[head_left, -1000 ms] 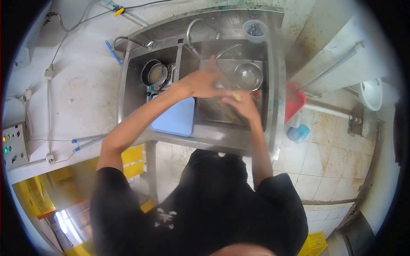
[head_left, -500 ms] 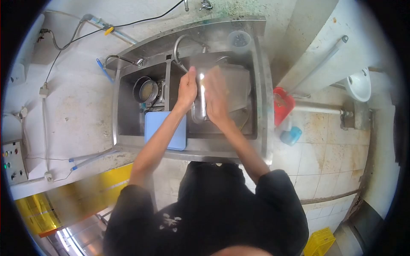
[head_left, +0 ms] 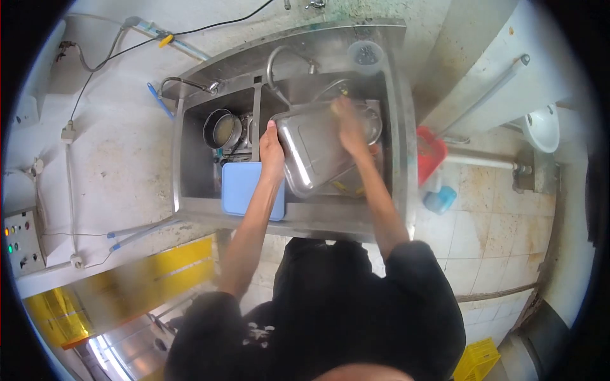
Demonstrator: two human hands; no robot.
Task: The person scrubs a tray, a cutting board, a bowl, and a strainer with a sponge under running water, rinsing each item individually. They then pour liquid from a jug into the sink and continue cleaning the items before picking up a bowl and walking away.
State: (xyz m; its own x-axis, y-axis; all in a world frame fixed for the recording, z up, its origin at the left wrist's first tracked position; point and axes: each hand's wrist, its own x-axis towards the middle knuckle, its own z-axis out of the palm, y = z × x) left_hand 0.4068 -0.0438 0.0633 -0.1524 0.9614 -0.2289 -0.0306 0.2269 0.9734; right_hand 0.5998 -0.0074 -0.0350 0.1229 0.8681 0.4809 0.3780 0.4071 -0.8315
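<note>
My left hand (head_left: pixel 272 152) grips the left edge of a rectangular stainless steel pan (head_left: pixel 311 149), thumb up along its rim. The pan is tilted above the right sink basin, its flat face turned up and shining on the left. Blurred by motion, my right hand (head_left: pixel 349 127) is at the pan's right side, with a yellowish patch at its fingers that I cannot make out. A round metal vessel (head_left: pixel 373 124) shows partly behind that hand in the basin. Close to my left forearm lies a light blue tray or lid (head_left: pixel 244 190) across the sink's front edge.
The left basin holds a round metal pot (head_left: pixel 222 129) and other metal ware. A curved faucet (head_left: pixel 272 66) reaches over the right basin. On the back right corner stands a clear plastic tub (head_left: pixel 365 56). Right of the sink are a red dustpan (head_left: pixel 431 152) and a blue container (head_left: pixel 440 200).
The pan has turned, so its broad face now shows more. My right hand has moved right, away from my left hand, uncovering the round vessel. The view has shifted slightly.
</note>
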